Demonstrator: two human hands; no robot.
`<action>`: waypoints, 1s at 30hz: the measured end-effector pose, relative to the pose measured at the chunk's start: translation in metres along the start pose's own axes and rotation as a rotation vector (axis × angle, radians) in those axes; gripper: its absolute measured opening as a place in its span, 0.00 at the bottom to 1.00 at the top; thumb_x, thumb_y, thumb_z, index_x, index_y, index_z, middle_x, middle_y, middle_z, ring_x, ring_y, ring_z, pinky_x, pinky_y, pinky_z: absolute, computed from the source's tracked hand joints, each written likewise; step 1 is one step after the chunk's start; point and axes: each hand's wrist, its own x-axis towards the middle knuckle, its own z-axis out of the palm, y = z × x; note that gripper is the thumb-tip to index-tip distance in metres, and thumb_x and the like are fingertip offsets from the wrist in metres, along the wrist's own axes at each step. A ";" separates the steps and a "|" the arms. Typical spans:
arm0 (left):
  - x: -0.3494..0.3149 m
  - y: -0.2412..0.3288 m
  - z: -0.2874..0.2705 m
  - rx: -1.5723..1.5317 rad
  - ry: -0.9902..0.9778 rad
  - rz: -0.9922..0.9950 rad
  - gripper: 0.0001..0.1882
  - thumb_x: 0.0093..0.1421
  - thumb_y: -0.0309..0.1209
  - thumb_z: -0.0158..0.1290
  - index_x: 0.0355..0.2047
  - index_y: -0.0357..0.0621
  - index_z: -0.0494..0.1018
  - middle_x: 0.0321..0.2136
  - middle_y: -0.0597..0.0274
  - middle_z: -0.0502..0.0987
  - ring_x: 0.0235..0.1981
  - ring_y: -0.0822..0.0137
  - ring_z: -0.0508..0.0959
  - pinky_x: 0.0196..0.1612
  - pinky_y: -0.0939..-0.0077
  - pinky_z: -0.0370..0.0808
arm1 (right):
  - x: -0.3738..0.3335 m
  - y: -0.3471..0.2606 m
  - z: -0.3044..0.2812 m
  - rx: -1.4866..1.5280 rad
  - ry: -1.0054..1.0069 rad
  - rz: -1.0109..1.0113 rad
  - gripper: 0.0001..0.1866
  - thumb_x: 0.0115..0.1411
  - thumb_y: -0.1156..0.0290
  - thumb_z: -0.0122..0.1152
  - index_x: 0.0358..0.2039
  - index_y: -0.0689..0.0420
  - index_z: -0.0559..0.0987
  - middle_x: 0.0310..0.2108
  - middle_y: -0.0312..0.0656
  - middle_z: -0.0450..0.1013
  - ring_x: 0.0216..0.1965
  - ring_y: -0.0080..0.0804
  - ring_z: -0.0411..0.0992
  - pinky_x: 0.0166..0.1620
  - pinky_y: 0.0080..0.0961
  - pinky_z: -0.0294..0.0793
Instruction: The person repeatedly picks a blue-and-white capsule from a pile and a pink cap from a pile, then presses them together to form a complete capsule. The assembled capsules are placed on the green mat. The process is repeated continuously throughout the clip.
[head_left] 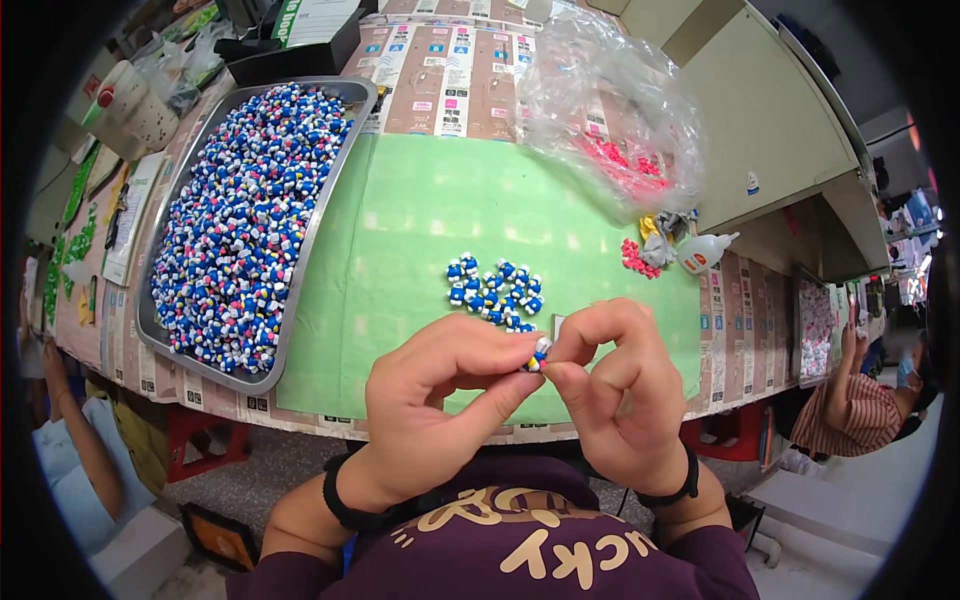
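Note:
Thumb and forefinger of my left hand [440,385] pinch a tiny blue, white and yellow figurine [539,354] at the near edge of a green mat [420,200]. My right hand [625,390] meets it from the other side, its fingertips pressed together against the same piece. Whether the right fingers also hold a smaller part is hidden. Just beyond my hands lies a loose cluster of similar blue and white figurines [495,290]. A small pile of pink pieces [640,260] sits at the mat's far right, beside a white squeeze bottle [704,252].
At the left, a metal tray [285,345] is heaped with figurines. A clear plastic bag [610,100] with pink pieces lies at the back right, near a beige cabinet [770,110]. A black box [290,60] stands behind the tray. Other people sit at both sides.

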 end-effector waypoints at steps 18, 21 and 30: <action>-0.003 0.003 0.006 0.147 -0.108 0.072 0.15 0.48 0.10 0.62 0.37 0.35 0.79 0.35 0.52 0.80 0.37 0.65 0.81 0.40 0.76 0.78 | -0.017 0.001 -0.012 0.373 -0.050 0.266 0.16 0.56 0.84 0.61 0.26 0.53 0.63 0.33 0.39 0.71 0.34 0.33 0.67 0.45 0.28 0.61; -0.002 0.003 0.008 0.193 -0.135 0.087 0.15 0.49 0.10 0.61 0.37 0.35 0.79 0.36 0.52 0.79 0.37 0.65 0.81 0.40 0.77 0.78 | -0.019 0.003 -0.018 0.414 -0.080 0.290 0.16 0.56 0.86 0.60 0.27 0.53 0.63 0.35 0.40 0.70 0.35 0.30 0.66 0.44 0.27 0.63; -0.005 0.002 -0.046 0.173 0.143 0.091 0.10 0.54 0.11 0.57 0.34 0.35 0.75 0.35 0.58 0.76 0.35 0.72 0.78 0.37 0.82 0.77 | -0.045 0.115 -0.146 0.046 0.516 0.434 0.18 0.58 0.78 0.64 0.43 0.58 0.64 0.43 0.40 0.68 0.42 0.24 0.66 0.46 0.22 0.70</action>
